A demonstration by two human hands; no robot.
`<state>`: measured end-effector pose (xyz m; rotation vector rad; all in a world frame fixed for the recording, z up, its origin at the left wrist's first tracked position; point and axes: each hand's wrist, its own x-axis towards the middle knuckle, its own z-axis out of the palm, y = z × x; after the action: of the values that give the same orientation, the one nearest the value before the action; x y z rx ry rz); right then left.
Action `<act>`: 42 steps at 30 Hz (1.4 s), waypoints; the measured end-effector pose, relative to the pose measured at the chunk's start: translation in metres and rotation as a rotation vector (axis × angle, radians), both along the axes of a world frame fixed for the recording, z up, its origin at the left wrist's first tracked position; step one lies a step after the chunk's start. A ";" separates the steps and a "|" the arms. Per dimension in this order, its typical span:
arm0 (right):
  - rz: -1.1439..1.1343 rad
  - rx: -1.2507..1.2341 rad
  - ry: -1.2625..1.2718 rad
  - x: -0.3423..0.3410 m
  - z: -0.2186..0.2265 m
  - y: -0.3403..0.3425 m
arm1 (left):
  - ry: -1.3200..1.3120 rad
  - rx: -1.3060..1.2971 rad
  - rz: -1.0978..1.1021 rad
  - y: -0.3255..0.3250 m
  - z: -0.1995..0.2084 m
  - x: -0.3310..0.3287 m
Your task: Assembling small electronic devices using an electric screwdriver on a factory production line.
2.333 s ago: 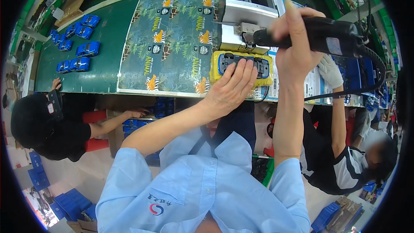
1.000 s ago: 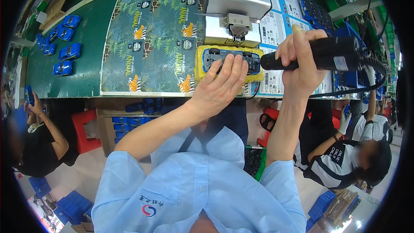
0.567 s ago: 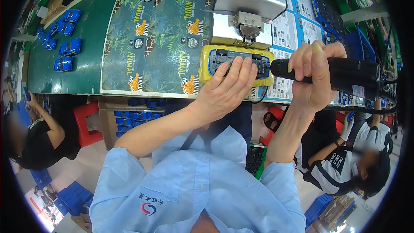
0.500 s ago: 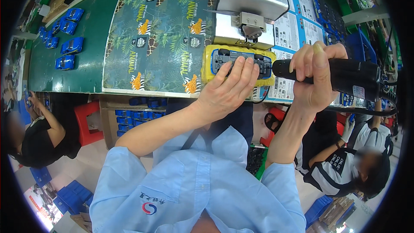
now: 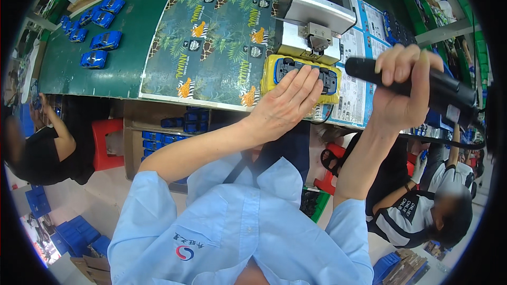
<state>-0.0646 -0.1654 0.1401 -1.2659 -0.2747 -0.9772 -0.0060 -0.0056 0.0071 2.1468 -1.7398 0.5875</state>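
Observation:
A blue toy car [image 5: 328,78] lies upside down in a yellow padded cradle [image 5: 269,74] at the table's front edge, its black underside and wheels facing up. My left hand [image 5: 285,100] rests flat across the car, fingers stretched over its underside; the thumb is hidden. Wrapped round a black corded electric screwdriver [image 5: 443,89], my right hand [image 5: 404,87] is raised right of the cradle. The screwdriver's blunt nose points left toward the car, apart from it; I cannot make out a bit.
Behind the cradle stands a silver metal machine [image 5: 322,8]. Several blue toy cars [image 5: 105,39] sit on the green table at left. Patterned printed sheets [image 5: 211,37] cover the middle. Below the edge is a carton of blue cars [image 5: 158,140]. Co-workers [image 5: 417,206] sit on both sides.
The screwdriver has lifted and drawn back to the right, away from the car's end. My left hand stays on the car. The whole view has shifted slightly.

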 end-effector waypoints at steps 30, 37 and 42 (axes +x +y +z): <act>0.103 -0.074 0.246 0.049 -0.021 0.059 | -0.176 -0.130 0.070 -0.007 -0.027 0.002; 0.050 -0.278 0.296 0.059 -0.028 0.062 | -0.146 -0.148 0.019 -0.004 -0.033 0.001; 0.094 -0.388 0.239 0.061 -0.036 0.055 | -0.111 -0.155 0.007 -0.002 -0.031 0.003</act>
<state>-0.0040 -0.1106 0.1041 -1.6922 -0.3441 -0.7014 -0.0032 -0.0074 -0.0237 2.0504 -1.6826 0.8298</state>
